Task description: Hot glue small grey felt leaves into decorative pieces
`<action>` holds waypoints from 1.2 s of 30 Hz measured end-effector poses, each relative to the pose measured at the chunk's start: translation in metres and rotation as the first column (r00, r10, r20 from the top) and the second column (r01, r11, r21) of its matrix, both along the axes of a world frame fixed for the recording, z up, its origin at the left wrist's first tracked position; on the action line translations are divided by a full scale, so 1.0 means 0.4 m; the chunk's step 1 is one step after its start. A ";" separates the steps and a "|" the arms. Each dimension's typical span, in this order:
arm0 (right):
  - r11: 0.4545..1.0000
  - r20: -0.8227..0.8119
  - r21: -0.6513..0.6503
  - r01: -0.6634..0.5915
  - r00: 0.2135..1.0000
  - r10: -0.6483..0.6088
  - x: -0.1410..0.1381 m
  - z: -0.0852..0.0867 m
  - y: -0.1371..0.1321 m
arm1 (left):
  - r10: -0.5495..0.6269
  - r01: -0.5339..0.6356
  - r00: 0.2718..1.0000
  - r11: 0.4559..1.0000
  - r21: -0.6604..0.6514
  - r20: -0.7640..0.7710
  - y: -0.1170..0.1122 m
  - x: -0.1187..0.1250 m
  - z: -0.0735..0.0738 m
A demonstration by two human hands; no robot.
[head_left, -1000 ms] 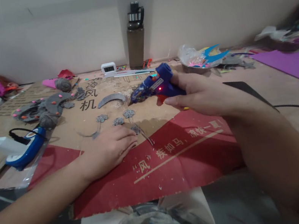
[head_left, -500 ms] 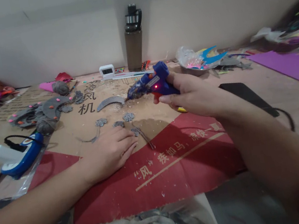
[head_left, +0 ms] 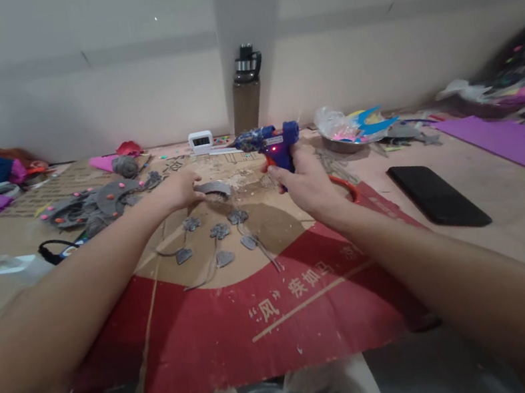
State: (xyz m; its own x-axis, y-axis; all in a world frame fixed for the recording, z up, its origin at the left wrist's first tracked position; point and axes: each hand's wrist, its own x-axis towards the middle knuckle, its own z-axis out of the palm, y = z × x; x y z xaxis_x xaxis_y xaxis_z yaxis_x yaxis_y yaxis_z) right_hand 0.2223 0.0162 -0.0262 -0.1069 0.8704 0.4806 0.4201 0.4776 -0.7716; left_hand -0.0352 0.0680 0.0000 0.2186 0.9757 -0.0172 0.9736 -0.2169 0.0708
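Note:
My right hand [head_left: 307, 178] is closed round the handle of a blue hot glue gun [head_left: 278, 143], whose red light glows and whose nozzle points left above the cardboard. My left hand [head_left: 183, 190] pinches the left end of a grey crescent-shaped piece [head_left: 216, 188] between thumb and fingers. Whether the crescent is raised off the cardboard is hard to tell. Nearer to me, several small grey yarn flowers [head_left: 220, 231] with thin stems and leaf shapes [head_left: 225, 258] lie on the cardboard [head_left: 207, 342].
A dark bottle [head_left: 245, 94] and a small white digital clock [head_left: 201, 141] stand at the back. Left of my hand lie grey pieces with pink and orange dots [head_left: 86, 207]. To the right are a bowl [head_left: 347, 143], a black phone [head_left: 438, 196] and purple sheets [head_left: 501, 141].
My left hand has moved forward from beside the flowers to the crescent's left end and taken hold of it. The glue gun has drawn back from the crescent's right end and is more level.

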 end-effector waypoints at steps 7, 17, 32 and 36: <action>0.998 0.000 -0.021 -0.053 0.999 0.053 0.000 -0.026 -0.001 | 0.015 -0.017 0.999 0.998 0.060 0.046 0.011 -0.005 -0.023; 0.990 0.064 -0.078 -0.115 0.991 0.120 0.025 0.021 -0.036 | -0.053 -0.020 0.976 0.945 0.326 0.212 -0.077 0.018 0.020; 0.889 0.460 -0.259 -0.377 0.761 0.457 0.147 0.133 -0.046 | -0.787 0.710 0.612 0.589 0.386 0.076 -0.366 0.089 -0.073; 0.878 0.527 -0.266 -0.398 0.703 0.478 0.138 0.132 -0.047 | -0.746 0.681 0.663 0.638 0.361 0.068 -0.363 0.088 -0.081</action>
State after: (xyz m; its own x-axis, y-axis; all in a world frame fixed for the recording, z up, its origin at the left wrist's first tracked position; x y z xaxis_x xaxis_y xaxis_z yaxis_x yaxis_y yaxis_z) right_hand 0.2774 -0.0026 0.0266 -0.7050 0.7021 0.0999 0.5602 0.6377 -0.5288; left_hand 0.0001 -0.0773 -0.0325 0.8142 0.4624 0.3512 0.4754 -0.8781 0.0542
